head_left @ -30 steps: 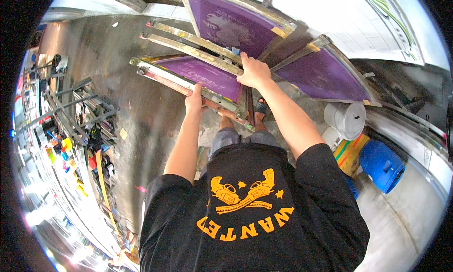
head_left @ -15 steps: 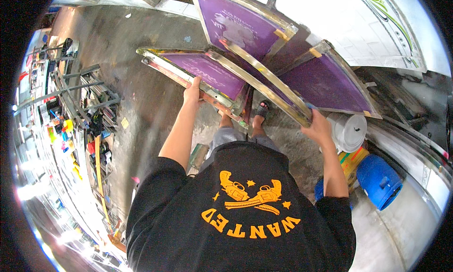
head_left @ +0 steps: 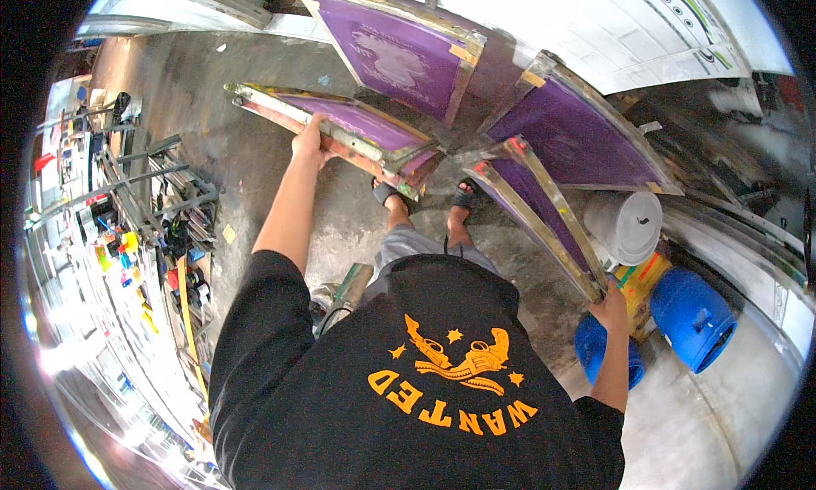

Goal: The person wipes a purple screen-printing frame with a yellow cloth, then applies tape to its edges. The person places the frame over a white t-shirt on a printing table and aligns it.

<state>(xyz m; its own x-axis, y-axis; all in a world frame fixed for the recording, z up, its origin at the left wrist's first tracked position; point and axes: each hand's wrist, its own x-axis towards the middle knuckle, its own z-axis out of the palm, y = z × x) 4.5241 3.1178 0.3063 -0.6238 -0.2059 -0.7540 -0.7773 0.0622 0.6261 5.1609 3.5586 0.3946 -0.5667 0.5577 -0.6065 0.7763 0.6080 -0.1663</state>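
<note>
Gripping with the fingers of the left hand (head_left: 312, 140) a tilted purple screen (head_left: 361, 120) just ahead of the left foot (head_left: 387, 192). Gripping with the fingers of the right hand (head_left: 609, 309) the near end of a slanting purple-mesh frame (head_left: 546, 222). Including, farther ahead, two propped purple panels (head_left: 387, 52).
</note>
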